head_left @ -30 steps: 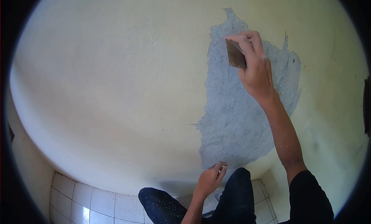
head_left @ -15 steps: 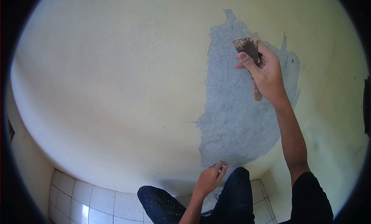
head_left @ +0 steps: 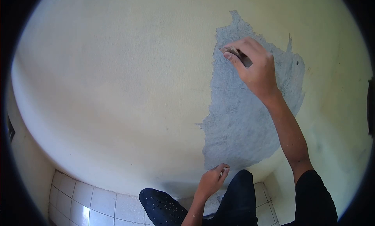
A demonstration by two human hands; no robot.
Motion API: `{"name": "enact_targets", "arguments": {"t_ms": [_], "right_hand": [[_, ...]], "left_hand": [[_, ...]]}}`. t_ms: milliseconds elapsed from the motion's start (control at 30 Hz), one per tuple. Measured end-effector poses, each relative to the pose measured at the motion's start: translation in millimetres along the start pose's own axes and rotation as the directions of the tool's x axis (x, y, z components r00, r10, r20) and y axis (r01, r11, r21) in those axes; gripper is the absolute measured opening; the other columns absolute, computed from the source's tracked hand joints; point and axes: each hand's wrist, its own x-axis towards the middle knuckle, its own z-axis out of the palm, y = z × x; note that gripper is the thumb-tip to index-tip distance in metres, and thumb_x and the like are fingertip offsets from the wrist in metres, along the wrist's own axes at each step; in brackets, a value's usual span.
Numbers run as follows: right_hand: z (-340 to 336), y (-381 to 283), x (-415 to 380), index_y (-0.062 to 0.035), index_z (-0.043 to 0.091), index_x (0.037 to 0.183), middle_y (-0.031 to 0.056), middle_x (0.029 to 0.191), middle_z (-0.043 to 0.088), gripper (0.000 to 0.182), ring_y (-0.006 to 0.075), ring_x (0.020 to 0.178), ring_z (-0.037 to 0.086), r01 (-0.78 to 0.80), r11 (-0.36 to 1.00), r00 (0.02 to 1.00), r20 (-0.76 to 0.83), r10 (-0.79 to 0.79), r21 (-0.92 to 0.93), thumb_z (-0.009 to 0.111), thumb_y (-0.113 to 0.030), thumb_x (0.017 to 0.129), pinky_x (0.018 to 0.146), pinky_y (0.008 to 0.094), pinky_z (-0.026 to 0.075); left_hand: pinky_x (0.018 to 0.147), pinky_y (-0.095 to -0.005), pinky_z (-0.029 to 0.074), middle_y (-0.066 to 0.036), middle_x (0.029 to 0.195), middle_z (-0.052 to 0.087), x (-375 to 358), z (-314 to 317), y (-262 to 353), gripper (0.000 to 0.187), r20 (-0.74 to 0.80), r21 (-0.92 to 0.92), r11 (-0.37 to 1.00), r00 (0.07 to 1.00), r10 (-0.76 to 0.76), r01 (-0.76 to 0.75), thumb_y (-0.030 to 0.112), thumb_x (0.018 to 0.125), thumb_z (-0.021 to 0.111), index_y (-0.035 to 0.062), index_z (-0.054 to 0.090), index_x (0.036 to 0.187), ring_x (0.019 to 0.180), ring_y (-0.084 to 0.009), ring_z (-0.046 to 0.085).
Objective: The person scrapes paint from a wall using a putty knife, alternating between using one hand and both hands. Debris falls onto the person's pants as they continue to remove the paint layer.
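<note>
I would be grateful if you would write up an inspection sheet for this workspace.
Surface: cream wall with a ragged-edged grey patch.
Job's things: scraper, partly hidden by fingers, in front of the patch's upper part.
Clutter: pale flecks on the dark trousers.
Hands: right hand grips the scraper; left hand is loosely curled between the knees, contents unclear.
Cables: nothing seen.
Surroundings: tiled floor below; dark object at the right edge, unidentifiable.
</note>
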Motion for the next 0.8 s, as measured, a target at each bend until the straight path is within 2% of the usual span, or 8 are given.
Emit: {"name": "enact_targets", "arguments": {"t_ms": [100, 400, 700, 800], "right_hand": [[1.2, -6.1, 4.2, -0.0074, 0.076, 0.095, 0.0051, 0.089, 0.070, 0.010, 0.0202, 0.083, 0.069, 0.151, 0.988, 0.988, -0.035, -0.153, -0.038, 0.080, -0.008, 0.086, 0.068, 0.0321, 0.058], [18.7, 0.6, -5.4, -0.0057, 0.076, 0.091, 0.0034, 0.087, 0.069, 0.017, 0.0189, 0.081, 0.067, 0.287, 0.949, 0.946, -0.116, -0.303, -0.133, 0.079, 0.004, 0.077, 0.066, 0.0295, 0.059], [19.1, 3.2, -7.1, -0.0053, 0.075, 0.090, 0.0041, 0.087, 0.069, 0.017, 0.0194, 0.079, 0.067, 0.297, 0.951, 0.945, -0.117, -0.305, -0.083, 0.080, 0.004, 0.077, 0.065, 0.0302, 0.060], [22.5, 1.4, -5.9, -0.0051, 0.074, 0.089, 0.0042, 0.087, 0.068, 0.016, 0.0195, 0.080, 0.067, 0.267, 0.959, 0.945, -0.168, -0.280, -0.098, 0.080, 0.003, 0.077, 0.065, 0.0302, 0.060]], "left_hand": [[0.078, -0.0411, 0.056, -0.013, 0.096, 0.077, 1.8, -0.1, -2.8, 0.026, 0.004, -0.010, 1.000, 1.000, -0.013, 0.013, 0.027, 0.104, 0.056, 0.0091, 0.065, 0.121, 0.083, -0.0308, 0.075], [0.079, -0.0410, 0.056, -0.013, 0.094, 0.077, 3.5, -0.4, -6.1, 0.027, -0.004, -0.019, 1.000, 1.000, -0.016, 0.016, 0.029, 0.105, 0.055, 0.0086, 0.066, 0.119, 0.083, -0.0306, 0.075], [0.078, -0.0402, 0.056, -0.013, 0.093, 0.077, 0.0, -5.3, -5.2, 0.026, -0.015, -0.020, 0.999, 0.999, -0.039, 0.038, 0.028, 0.105, 0.055, 0.0086, 0.066, 0.119, 0.083, -0.0297, 0.075], [0.078, -0.0403, 0.056, -0.013, 0.093, 0.077, 0.2, -3.2, -6.4, 0.026, -0.017, -0.015, 1.000, 1.000, -0.022, 0.022, 0.028, 0.105, 0.055, 0.0086, 0.066, 0.119, 0.082, -0.0298, 0.075]]}}
